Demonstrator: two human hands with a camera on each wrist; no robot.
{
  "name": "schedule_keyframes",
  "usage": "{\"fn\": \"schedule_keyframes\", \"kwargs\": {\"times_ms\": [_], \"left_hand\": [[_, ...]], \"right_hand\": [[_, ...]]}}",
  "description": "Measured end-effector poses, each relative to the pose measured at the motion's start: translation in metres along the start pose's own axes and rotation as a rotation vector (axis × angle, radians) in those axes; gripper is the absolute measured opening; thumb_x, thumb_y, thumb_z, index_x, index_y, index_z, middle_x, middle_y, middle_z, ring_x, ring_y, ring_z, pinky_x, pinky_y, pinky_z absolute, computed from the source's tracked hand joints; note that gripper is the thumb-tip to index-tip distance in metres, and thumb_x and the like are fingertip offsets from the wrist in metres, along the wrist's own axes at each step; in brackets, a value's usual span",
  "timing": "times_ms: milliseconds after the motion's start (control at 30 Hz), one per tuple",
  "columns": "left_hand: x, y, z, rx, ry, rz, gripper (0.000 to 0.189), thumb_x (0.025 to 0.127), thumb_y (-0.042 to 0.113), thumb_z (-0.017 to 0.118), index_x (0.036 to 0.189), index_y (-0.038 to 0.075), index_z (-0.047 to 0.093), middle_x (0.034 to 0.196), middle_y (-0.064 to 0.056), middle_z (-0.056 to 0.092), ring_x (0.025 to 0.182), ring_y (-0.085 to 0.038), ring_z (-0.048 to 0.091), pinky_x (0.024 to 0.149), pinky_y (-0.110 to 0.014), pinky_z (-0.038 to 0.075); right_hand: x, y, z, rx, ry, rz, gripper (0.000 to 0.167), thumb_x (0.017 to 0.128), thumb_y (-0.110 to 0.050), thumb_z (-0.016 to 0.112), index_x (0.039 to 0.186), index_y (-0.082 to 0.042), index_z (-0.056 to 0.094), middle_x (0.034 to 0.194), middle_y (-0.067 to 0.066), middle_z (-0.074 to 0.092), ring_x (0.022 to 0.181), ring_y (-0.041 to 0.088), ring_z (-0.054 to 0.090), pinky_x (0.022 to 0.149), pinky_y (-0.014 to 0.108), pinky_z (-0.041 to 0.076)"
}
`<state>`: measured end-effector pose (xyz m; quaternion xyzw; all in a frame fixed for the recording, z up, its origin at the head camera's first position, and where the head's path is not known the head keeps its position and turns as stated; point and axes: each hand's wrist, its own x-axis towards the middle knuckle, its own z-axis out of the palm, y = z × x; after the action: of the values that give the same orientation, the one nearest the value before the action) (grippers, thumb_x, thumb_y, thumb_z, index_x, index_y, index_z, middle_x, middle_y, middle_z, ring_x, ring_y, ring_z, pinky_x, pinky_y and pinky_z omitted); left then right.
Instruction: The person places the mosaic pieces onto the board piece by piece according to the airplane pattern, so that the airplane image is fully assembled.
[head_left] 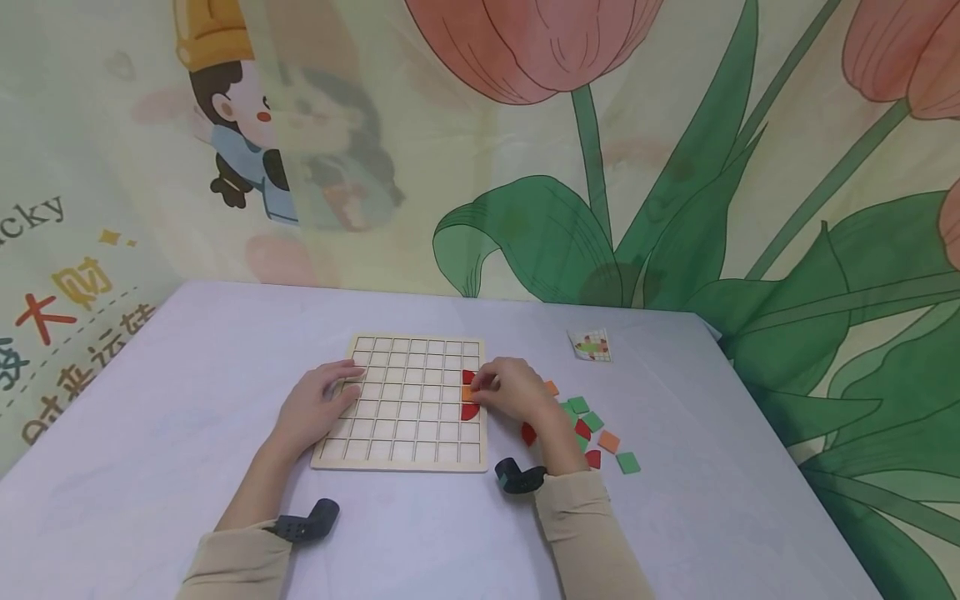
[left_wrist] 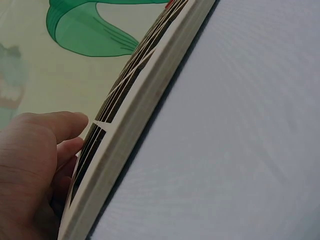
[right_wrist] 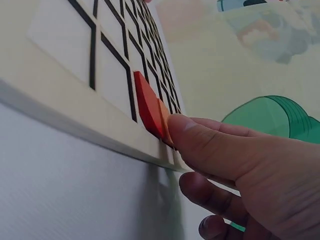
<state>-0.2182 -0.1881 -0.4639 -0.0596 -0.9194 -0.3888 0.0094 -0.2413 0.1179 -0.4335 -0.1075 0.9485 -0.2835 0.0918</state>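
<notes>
"Left hand (head_left: 318, 403), fingers relaxed, at the edge of the gridded board (head_left: 397, 410), lower center of frame?"

"Yes; right hand (head_left: 516, 390) pinches an orange tile (head_left: 467, 394) (red pieces (head_left: 470, 412) flank it), just below mid-frame."

The board (head_left: 405, 466) is pale wood, patterned with a grid of whitish cells; at its right, red pieces (head_left: 469, 412) flank an orange square (head_left: 467, 394). Farther right, the loose tiles (head_left: 628, 462) are green, orange and red. The cloth (head_left: 420, 533) is lilac-white, the sleeves (head_left: 236, 562) plain beige. The far wall (head_left: 450, 142) is cream, printed with coral tulips (head_left: 532, 42) and green leaves (head_left: 540, 225).
</notes>
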Motion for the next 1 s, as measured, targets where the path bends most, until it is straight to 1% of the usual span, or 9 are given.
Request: {"fn": "schedule_keyframes", "kwargs": {"times_ms": [133, 200, 300, 367, 533, 600, 767, 867, 1000], "left_hand": [[0.0, 0.0, 0.0, 0.002, -0.002, -0.002, 0.039, 0.095, 0.027, 0.056, 0.128, 0.007, 0.058, 0.146, -0.016, 0.043, 0.139, -0.04, 0.029, 0.112, -0.054, 0.019], [0.0, -0.001, 0.0, 0.001, -0.003, -0.001, 0.039, 0.095, 0.027, 0.056, 0.128, 0.007, 0.058, 0.146, -0.016, 0.043, 0.139, -0.04, 0.028, 0.112, -0.054, 0.019], [0.001, -0.001, 0.001, 0.002, -0.003, -0.002, 0.039, 0.095, 0.027, 0.056, 0.128, 0.007, 0.058, 0.146, -0.016, 0.042, 0.14, -0.039, 0.028, 0.113, -0.054, 0.019], [0.001, -0.001, 0.001, 0.003, -0.002, -0.003, 0.039, 0.095, 0.027, 0.056, 0.128, 0.007, 0.058, 0.146, -0.016, 0.042, 0.14, -0.039, 0.028, 0.113, -0.054, 0.019], [0.0, 0.001, -0.001, 0.006, -0.002, -0.009, 0.04, 0.095, 0.028, 0.055, 0.128, 0.007, 0.057, 0.146, -0.016, 0.042, 0.14, -0.04, 0.028, 0.112, -0.055, 0.019], [0.0, 0.001, -0.001, 0.008, -0.004, -0.008, 0.04, 0.095, 0.028, 0.055, 0.128, 0.007, 0.057, 0.146, -0.016, 0.042, 0.14, -0.04, 0.028, 0.112, -0.055, 0.019], [0.0, -0.001, -0.001, 0.014, -0.004, 0.0, 0.039, 0.095, 0.028, 0.055, 0.128, 0.007, 0.058, 0.146, -0.016, 0.042, 0.139, -0.04, 0.028, 0.112, -0.055, 0.019], [0.0, -0.001, -0.001, 0.013, -0.003, -0.002, 0.039, 0.095, 0.028, 0.055, 0.128, 0.007, 0.058, 0.146, -0.016, 0.042, 0.139, -0.04, 0.028, 0.112, -0.055, 0.019], [0.001, 0.0, 0.0, 0.014, -0.004, -0.004, 0.04, 0.095, 0.029, 0.055, 0.128, 0.007, 0.058, 0.146, -0.016, 0.042, 0.139, -0.04, 0.028, 0.112, -0.055, 0.019]], "right_hand": [[-0.001, 0.01, -0.01, 0.033, 0.063, 0.076, 0.011, 0.083, -0.023, 0.074, 0.094, -0.021, 0.071, 0.092, -0.003, 0.062, 0.087, 0.016, 0.055, 0.073, 0.027, 0.05], [-0.002, 0.02, -0.016, 0.036, 0.092, 0.123, 0.014, 0.084, -0.023, 0.073, 0.098, -0.021, 0.071, 0.097, 0.0, 0.062, 0.089, 0.018, 0.055, 0.071, 0.026, 0.051], [-0.006, 0.037, -0.028, 0.047, 0.113, 0.163, 0.019, 0.086, -0.021, 0.071, 0.104, -0.019, 0.07, 0.104, 0.005, 0.061, 0.089, 0.02, 0.055, 0.068, 0.025, 0.052], [-0.011, 0.046, -0.035, 0.064, 0.102, 0.185, 0.022, 0.087, -0.02, 0.07, 0.109, -0.016, 0.069, 0.11, 0.008, 0.061, 0.088, 0.022, 0.056, 0.068, 0.027, 0.052], [-0.017, 0.059, -0.042, 0.084, 0.057, 0.248, 0.027, 0.087, -0.019, 0.069, 0.114, -0.015, 0.066, 0.117, 0.012, 0.059, 0.096, 0.024, 0.057, 0.079, 0.035, 0.052], [-0.018, 0.059, -0.042, 0.09, 0.039, 0.259, 0.027, 0.086, -0.019, 0.07, 0.112, -0.016, 0.067, 0.115, 0.011, 0.06, 0.099, 0.025, 0.055, 0.082, 0.036, 0.052], [-0.016, 0.057, -0.039, 0.069, -0.007, 0.255, 0.027, 0.083, -0.021, 0.074, 0.109, -0.017, 0.068, 0.108, 0.008, 0.06, 0.096, 0.023, 0.054, 0.079, 0.035, 0.051], [-0.014, 0.056, -0.037, 0.044, -0.013, 0.26, 0.028, 0.082, -0.023, 0.075, 0.109, -0.018, 0.068, 0.107, 0.008, 0.059, 0.095, 0.022, 0.053, 0.08, 0.034, 0.05], [-0.013, 0.058, -0.037, 0.036, -0.01, 0.257, 0.028, 0.083, -0.024, 0.074, 0.109, -0.018, 0.067, 0.109, 0.009, 0.059, 0.096, 0.023, 0.053, 0.083, 0.037, 0.05]]}}
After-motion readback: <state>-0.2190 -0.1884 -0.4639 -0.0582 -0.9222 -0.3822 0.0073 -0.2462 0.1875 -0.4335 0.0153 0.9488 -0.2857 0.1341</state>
